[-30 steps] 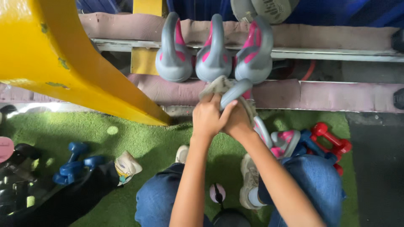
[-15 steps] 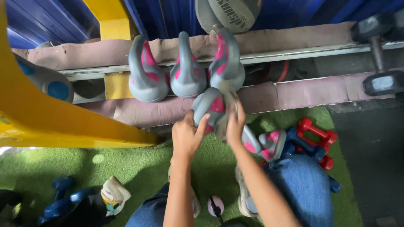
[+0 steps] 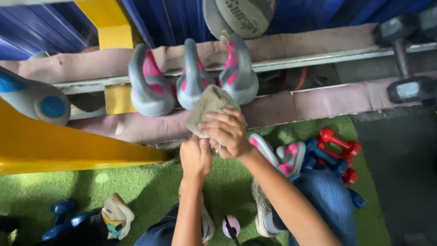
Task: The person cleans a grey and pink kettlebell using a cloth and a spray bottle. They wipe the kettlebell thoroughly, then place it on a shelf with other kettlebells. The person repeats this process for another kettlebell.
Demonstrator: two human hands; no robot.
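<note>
Yellow steel, a frame beam, slants across the left above green turf, where blue dumbbells lie. On the padded rack stand three grey-and-pink kettlebells, close together, with a ball above them. In front of the middle one, the left hand is closed around something from below; what it grips is hidden, probably the handle of a kettlebell under the cloth. The right hand presses a grey cloth down over that hidden thing, fingers curled into the fabric. Further right, a kettlebell and red dumbbells lie on the turf beside the person's knee, and a black dumbbell sits on the rack. Cloth can slide on a smooth surface, so the grip might slip and the weight could drop toward the shoes below.
</note>
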